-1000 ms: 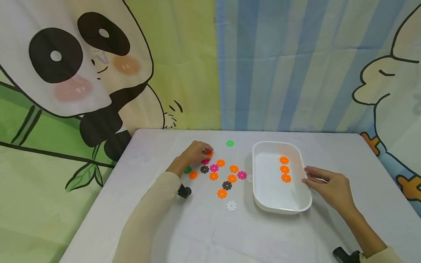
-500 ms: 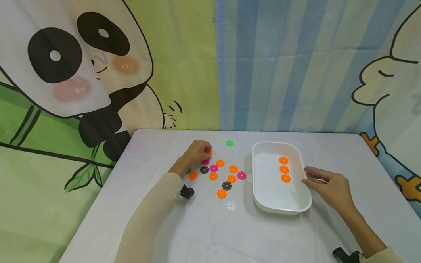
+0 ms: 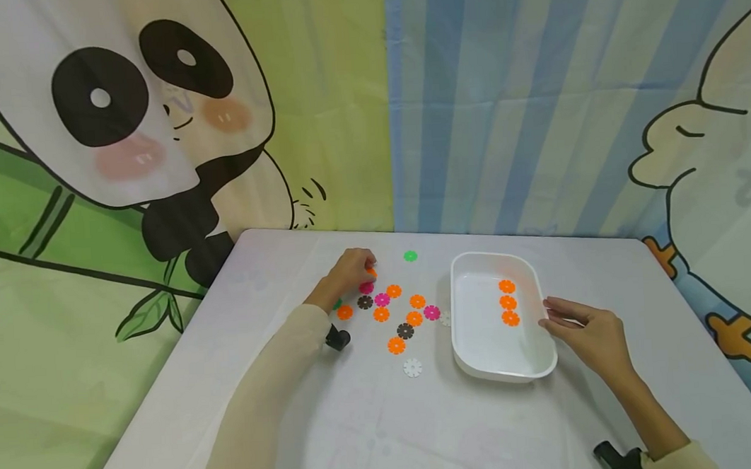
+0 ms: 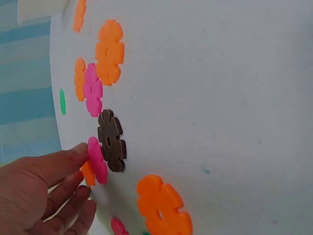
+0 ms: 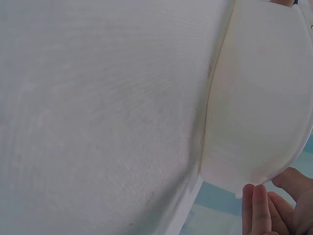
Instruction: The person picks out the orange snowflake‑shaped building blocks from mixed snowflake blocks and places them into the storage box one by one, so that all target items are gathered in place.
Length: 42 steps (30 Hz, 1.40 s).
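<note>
My left hand (image 3: 350,268) is at the far left of a scatter of flower-shaped plastic linking discs. Its thumb and fingers pinch an orange disc (image 4: 88,174), partly hidden by the hand and by a pink disc (image 4: 98,160). Beside them lies a dark brown disc (image 4: 112,140). My right hand (image 3: 587,333) holds the right rim of a white rectangular tub (image 3: 503,359), thumb at the rim and fingers against the outer wall. Inside the tub, three orange discs (image 3: 509,302) lie in a row.
Several orange, pink, dark and white discs, including an orange one (image 3: 397,345) and a white one (image 3: 413,368), lie left of the tub on the white table (image 3: 373,433). A bright green disc (image 3: 410,256) is farther back. Printed curtains (image 3: 470,102) hang behind the table.
My left hand has shifted only slightly at the orange disc, its wrist moving a little to the right. My right hand and the tub have stayed in place.
</note>
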Available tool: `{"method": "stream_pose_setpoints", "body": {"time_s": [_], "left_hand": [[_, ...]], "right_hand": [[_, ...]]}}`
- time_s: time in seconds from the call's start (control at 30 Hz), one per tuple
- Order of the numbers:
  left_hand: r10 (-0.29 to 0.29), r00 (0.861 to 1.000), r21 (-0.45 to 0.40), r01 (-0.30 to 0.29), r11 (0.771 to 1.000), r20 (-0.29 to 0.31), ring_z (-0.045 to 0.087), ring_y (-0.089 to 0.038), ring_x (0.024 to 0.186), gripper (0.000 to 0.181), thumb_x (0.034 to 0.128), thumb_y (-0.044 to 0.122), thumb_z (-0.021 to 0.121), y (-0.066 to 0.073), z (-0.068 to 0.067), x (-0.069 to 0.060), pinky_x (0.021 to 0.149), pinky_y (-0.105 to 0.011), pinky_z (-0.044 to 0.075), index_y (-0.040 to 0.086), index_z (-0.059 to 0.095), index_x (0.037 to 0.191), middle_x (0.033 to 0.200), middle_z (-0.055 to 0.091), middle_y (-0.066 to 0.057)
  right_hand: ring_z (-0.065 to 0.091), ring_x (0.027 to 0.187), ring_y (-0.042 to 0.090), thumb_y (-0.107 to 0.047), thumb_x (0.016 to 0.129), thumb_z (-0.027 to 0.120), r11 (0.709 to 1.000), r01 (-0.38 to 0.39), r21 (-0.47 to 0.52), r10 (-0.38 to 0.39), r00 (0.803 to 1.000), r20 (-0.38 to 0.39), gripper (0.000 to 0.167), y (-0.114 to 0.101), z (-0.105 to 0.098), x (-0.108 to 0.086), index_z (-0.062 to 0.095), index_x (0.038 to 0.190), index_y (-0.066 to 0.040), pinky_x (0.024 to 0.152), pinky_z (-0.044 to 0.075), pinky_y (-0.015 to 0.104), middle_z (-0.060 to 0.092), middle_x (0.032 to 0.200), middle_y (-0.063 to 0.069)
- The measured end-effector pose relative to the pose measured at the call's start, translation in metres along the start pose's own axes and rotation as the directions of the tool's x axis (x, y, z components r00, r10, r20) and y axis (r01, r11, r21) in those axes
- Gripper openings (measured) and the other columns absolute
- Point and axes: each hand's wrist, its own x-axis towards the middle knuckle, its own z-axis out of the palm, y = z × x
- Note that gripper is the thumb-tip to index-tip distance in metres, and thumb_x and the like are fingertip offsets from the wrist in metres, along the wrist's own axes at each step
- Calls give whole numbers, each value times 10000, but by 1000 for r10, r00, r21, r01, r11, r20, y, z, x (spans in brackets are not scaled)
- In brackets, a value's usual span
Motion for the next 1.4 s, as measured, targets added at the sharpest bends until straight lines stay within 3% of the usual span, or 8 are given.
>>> {"method": "stream_pose_setpoints", "body": {"time_s": [0.27, 0.6, 0.8, 1.0, 1.07, 1.17, 1.27, 1.4], "left_hand": [[-52, 999, -6, 52, 999, 10, 563, -217, 935, 333, 850, 185, 772, -6, -1, 2, 891, -325, 495, 21, 647, 1111, 1033, 637, -81], [25, 999, -26, -24, 999, 28, 526, -227, 949, 231, 861, 71, 726, 0, 1, 5, 892, -313, 492, 57, 672, 1085, 1047, 562, -86], [-8, 999, -143, 3, 990, -32, 571, -219, 928, 171, 907, 76, 640, 2, -4, 2, 872, -323, 512, 60, 688, 1070, 1021, 643, -67], [3, 994, -221, -26, 975, -106, 603, -203, 877, 115, 911, 131, 667, 0, -6, 1, 825, -330, 526, 86, 747, 981, 951, 691, -29], [-19, 993, -299, -16, 954, -113, 619, -194, 872, 103, 902, 150, 697, 1, -5, 0, 819, -326, 529, 99, 759, 966, 942, 702, -17], [-75, 993, -449, 25, 893, -94, 646, -183, 843, 111, 889, 176, 726, 6, -2, -2, 794, -308, 540, 105, 765, 965, 931, 709, -16], [-130, 991, -605, 82, 792, -36, 680, -184, 827, 155, 892, 190, 725, 15, 1, -3, 784, -289, 558, 81, 757, 997, 943, 711, -47], [-144, 989, -736, 127, 664, 41, 705, -197, 821, 200, 902, 175, 711, 29, 4, -3, 785, -304, 568, 33, 737, 1040, 966, 706, -97]], "right_hand": [[578, 885, -166, -224, 824, 798, 1000, 4, -9, -4, 1000, -5, 473, 1, 0, -1, 667, 1207, 21, 709, 490, 94, 670, 1164, 172], [574, 887, -169, -221, 828, 794, 1000, 11, -11, -11, 1000, 0, 462, 2, 1, -1, 671, 1206, 15, 711, 492, 96, 671, 1166, 171], [582, 883, -160, -242, 826, 796, 1000, -1, -25, 2, 1000, 1, 468, 1, 0, -1, 675, 1206, 3, 710, 490, 92, 675, 1164, 160], [583, 881, -157, -247, 824, 797, 1000, -4, -26, 4, 1000, 2, 468, 0, 0, 0, 678, 1202, 1, 709, 490, 91, 677, 1160, 159], [592, 886, -145, -253, 826, 796, 1000, -6, -30, 6, 1000, 3, 466, 1, 0, 0, 680, 1202, -4, 708, 490, 91, 678, 1161, 156], [618, 901, -104, -267, 827, 794, 999, -11, -36, 11, 1000, 6, 469, 0, 0, 0, 682, 1206, -15, 708, 491, 93, 678, 1164, 150], [632, 911, -78, -276, 828, 793, 999, -13, -38, 13, 1000, 6, 475, 0, -1, 0, 679, 1209, -16, 708, 491, 94, 676, 1167, 153], [616, 902, -109, -269, 829, 792, 999, -5, -35, 5, 1000, 2, 474, 1, -1, 0, 678, 1207, -6, 708, 490, 92, 676, 1165, 158]]}}
